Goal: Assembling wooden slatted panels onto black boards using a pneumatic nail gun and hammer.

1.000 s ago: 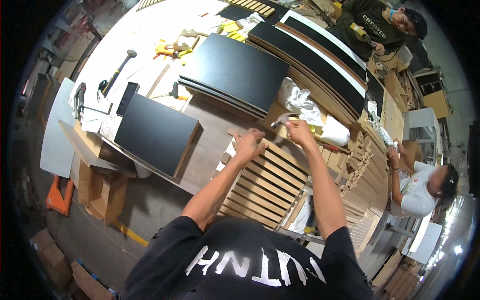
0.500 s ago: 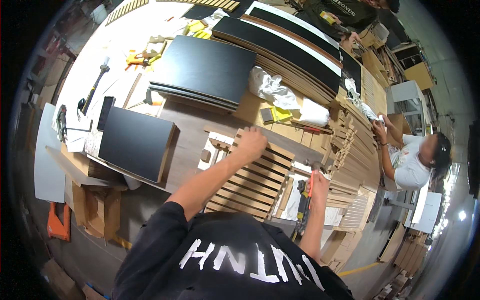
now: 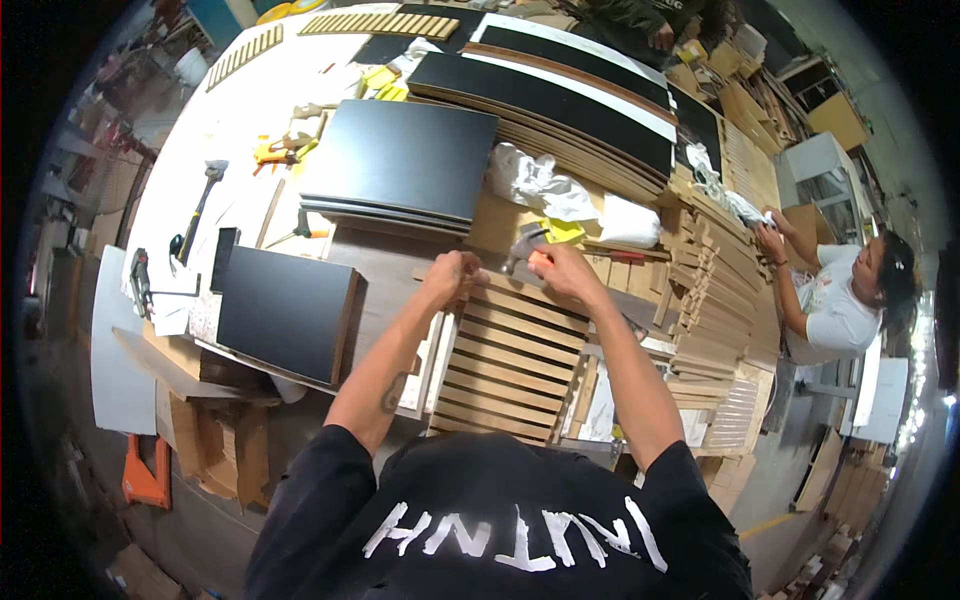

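A slatted wooden panel [image 3: 515, 362], pale slats with dark gaps between them, lies on the bench in front of me. At its far left corner, my left hand [image 3: 455, 278] has its fingers pinched together; whatever they hold is too small to make out. My right hand [image 3: 570, 274] is wrapped round the orange handle of a claw hammer [image 3: 522, 246]. The metal head is raised by the panel's far edge, to the right of my left fingers and apart from them. Both forearms reach over the sides of the panel.
Black boards [image 3: 405, 155] are stacked beyond the panel, and another black board [image 3: 285, 315] lies left. Crumpled white cloth [image 3: 540, 185] and a yellow block [image 3: 562, 230] sit behind my right hand. Wooden strips [image 3: 705, 290] pile up right, where a co-worker [image 3: 840, 290] handles white cloth.
My right hand has carried the hammer from the panel's right side up and left to its far edge. My left hand has shifted left to the far corner, its fingers now pinched.
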The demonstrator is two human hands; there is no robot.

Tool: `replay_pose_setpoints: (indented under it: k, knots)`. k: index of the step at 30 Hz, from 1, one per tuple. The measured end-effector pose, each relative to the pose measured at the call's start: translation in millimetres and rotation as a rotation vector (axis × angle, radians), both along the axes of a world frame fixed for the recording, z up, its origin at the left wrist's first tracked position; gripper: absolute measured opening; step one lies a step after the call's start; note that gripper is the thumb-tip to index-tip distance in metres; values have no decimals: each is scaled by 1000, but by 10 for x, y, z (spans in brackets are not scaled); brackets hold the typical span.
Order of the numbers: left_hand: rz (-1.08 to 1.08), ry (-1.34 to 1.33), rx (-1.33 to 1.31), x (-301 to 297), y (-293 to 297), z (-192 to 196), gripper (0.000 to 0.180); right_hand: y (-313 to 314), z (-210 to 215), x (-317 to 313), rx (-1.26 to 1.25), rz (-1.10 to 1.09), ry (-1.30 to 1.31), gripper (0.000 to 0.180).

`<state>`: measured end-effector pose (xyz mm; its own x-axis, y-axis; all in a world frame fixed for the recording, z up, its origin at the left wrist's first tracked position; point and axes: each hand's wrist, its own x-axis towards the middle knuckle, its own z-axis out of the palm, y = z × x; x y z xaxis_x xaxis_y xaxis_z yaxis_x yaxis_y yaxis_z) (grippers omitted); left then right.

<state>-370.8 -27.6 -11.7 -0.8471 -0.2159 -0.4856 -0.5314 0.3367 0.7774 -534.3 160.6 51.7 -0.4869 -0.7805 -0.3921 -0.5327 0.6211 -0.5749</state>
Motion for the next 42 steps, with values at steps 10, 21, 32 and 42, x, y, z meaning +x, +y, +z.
replay_pose_setpoints:
  k: [10,21,32,42]
  knots:
    - [468,146,321,73,96,-287,73,-477,-369,-175,34,-134,-30,30]
    - [407,117,166,84,80,-228,72,-528,-357,-106,44,40,-68,28]
    - [-90,412,-893,6,421,-1,24,311,-179,66,-256,-580,-131,30]
    - [-349,374,-628,-680,1827,-163,22,1399,5,-405,-107,-454,152,31]
